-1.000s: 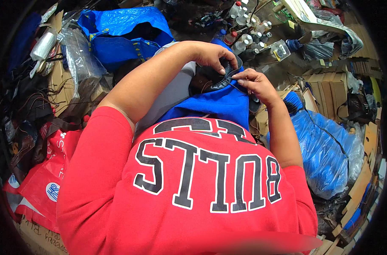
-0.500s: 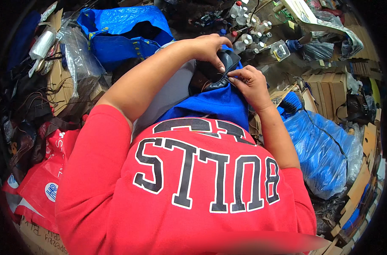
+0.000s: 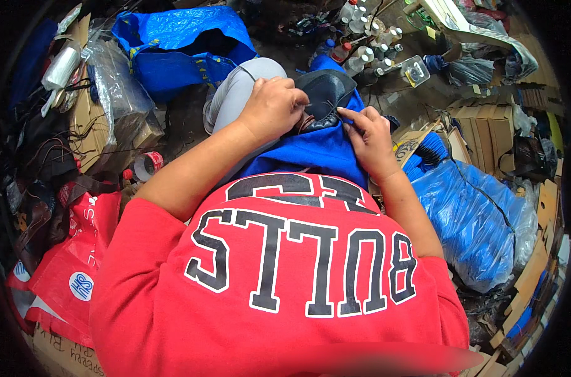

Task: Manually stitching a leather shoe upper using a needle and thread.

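A black leather shoe (image 3: 328,87) with a puckered, stitched edge rests sole up, as far as I can tell, on blue cloth (image 3: 323,147) across my lap. My left hand (image 3: 274,110) is closed just left of the shoe, a thin dark thread (image 3: 248,73) sticking out above it. At the shoe's right edge, my right hand (image 3: 370,135) has its thumb and forefinger pinched together. What lies between those fingertips is too small to make out. Brown material shows partly under the shoe, beside my left hand.
A blue bag (image 3: 178,53) stands open ahead on the left. Several bottles (image 3: 367,47) cluster beyond the shoe. To the right lie a plastic-wrapped blue bundle (image 3: 464,223) and cardboard (image 3: 483,135); a red bag (image 3: 72,264) and a tape roll (image 3: 148,164) are on the left.
My left hand has come off the shoe's far side and drawn back to the left, now closed with thread. The right hand stays at the shoe's edge. My grey-clad knee shows more.
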Motion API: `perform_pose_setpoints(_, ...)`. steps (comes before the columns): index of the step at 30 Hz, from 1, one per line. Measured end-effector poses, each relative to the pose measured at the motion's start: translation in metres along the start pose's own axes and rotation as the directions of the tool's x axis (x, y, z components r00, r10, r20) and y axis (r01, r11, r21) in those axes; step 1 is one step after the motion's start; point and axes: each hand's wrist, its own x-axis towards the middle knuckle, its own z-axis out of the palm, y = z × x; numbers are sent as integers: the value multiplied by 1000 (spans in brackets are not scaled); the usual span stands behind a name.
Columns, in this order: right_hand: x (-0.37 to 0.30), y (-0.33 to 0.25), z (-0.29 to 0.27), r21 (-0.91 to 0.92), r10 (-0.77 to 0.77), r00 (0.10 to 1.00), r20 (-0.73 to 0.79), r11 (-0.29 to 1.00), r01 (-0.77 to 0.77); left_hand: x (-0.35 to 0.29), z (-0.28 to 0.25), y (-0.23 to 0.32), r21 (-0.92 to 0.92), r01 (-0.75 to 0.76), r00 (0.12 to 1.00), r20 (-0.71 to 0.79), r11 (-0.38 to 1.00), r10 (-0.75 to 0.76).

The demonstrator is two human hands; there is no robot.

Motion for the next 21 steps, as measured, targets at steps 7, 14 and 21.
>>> perform_pose_setpoints(7, 16, 33, -6, 372, 85, 969, 232, 913, -169, 18, 12, -11, -399, 43, 999, 0, 916, -47)
perform_pose_setpoints(14, 25, 41, -7, 372, 92, 955, 284, 907, -198, 20, 18, -13, -360, 57, 998, 36, 931, -48)
perform_pose_setpoints(21, 27, 44, -8, 372, 75, 950, 303, 908, -190, 22, 19, -15, -414, 60, 997, 69, 908, -34)
